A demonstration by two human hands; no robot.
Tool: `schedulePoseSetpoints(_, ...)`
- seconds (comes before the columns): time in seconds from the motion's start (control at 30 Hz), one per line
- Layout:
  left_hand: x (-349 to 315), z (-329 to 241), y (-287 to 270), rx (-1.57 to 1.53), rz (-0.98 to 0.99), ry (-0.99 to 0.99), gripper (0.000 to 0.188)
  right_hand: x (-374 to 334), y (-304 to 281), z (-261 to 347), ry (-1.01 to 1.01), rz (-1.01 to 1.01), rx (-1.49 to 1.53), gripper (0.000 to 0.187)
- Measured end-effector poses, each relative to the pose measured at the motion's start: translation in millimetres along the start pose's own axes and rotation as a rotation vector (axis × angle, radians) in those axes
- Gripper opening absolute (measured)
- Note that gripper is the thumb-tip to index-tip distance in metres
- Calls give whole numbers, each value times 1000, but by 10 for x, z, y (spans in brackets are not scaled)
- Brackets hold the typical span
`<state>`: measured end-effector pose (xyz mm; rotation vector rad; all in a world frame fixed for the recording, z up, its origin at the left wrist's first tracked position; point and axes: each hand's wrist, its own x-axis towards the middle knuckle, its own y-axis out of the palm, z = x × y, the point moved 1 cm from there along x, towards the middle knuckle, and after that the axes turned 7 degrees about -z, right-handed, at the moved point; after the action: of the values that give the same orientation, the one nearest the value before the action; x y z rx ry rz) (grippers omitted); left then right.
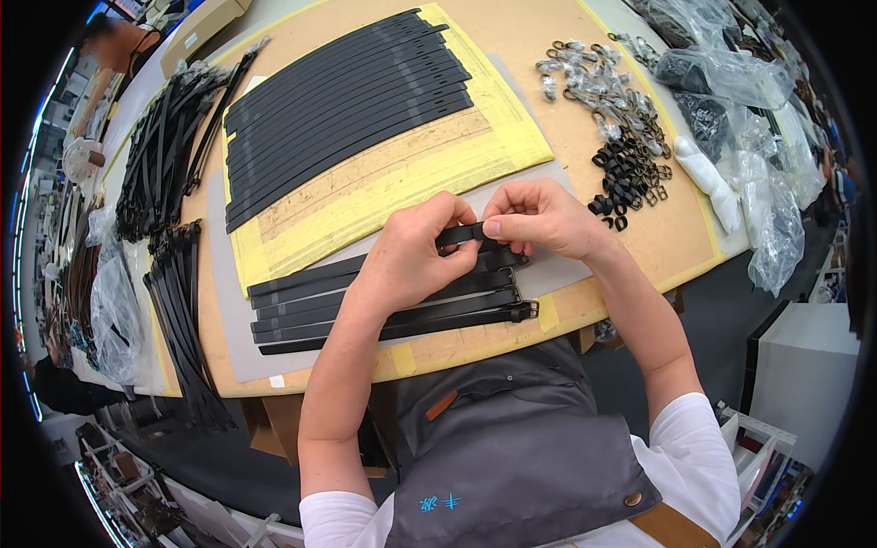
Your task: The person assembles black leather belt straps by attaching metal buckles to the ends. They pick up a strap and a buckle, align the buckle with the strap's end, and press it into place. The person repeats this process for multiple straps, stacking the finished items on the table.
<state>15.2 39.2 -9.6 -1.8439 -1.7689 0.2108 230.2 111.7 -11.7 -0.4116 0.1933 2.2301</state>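
My left hand is closed round a black belt near its end, thumb and fingers pinching the strap. At that same end, the fingertips of my right hand are closed on the belt; the small part under them is mostly hidden. Just below my hands, several black belts with buckles lie side by side on a grey sheet. Beyond them, rows of flat black straps cover much of a yellow-edged board.
Metal buckles, some in clear wrap, and black belt loops are heaped at the right. A white wrapped roll and plastic bags lie beyond. Bundled black straps hang over the table's left side. Another person is far left.
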Motion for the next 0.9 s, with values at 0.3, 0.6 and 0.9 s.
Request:
schedulePoseSetpoints(0.3, -3, 4, 21, 11, -10, 15, 20, 13, 0, -38, -12, -6, 10, 25)
schedulePoseSetpoints(0.6, -2, -11, 13, 18, 2, 12, 20, 11, 6, -40, -9, -22, 3, 25)
schedulePoseSetpoints(0.9, 5, -17, 16, 17, 23, 0, 21, 3, 54, -42, -42, -39, 15, 16)
